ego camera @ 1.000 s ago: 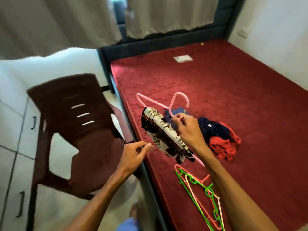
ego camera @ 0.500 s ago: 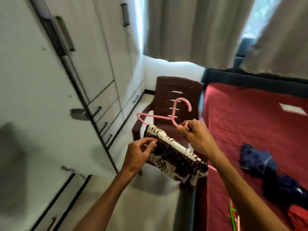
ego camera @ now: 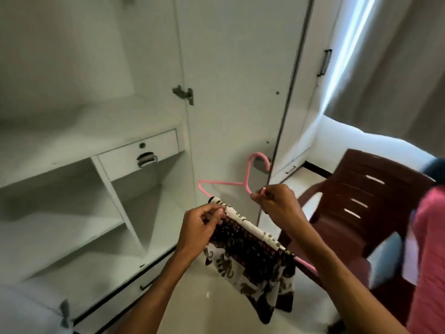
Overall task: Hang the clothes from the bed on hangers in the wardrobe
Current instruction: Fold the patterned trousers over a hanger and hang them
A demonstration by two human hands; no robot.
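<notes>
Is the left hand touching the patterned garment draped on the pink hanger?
Touching. The head view shows the left hand pinching the patterned garment at its white edge, where it folds over the pink hanger.

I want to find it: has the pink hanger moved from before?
Yes. The pink hanger was right of the brown chair; now it is left of it, in front of the open wardrobe.

Two bare hands, the left hand (ego camera: 199,227) and the right hand (ego camera: 277,208), lead back from the fingers (ego camera: 274,192) into bare, slender forearms (ego camera: 149,292) — uncovered at the wrists and all the way to the lower edge of the view. Far right of the fingers a blurred pink cloth (ego camera: 428,237) fills the edge — whether it is worn cannot be told.
</notes>
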